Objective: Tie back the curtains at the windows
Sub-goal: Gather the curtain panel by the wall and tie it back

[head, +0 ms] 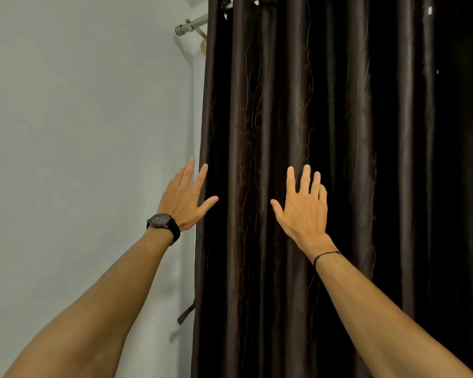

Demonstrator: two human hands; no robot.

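Reaching toward dark brown pleated fabric curtain (298, 105) with left hand (180, 203) and right hand (305, 211), both spread wide (presumably to gather folds before tying back).

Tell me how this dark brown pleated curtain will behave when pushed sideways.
The dark brown pleated curtain hangs in soft vertical folds, so it will likely bunch floppily. Its satin sheen suggests it may slip through a loose grip. Hung on the metal rod, it should probably slide along rather than lift.

dim indoor light, soft shadows on wall (79, 132) (left side), wide-angle edge distortion
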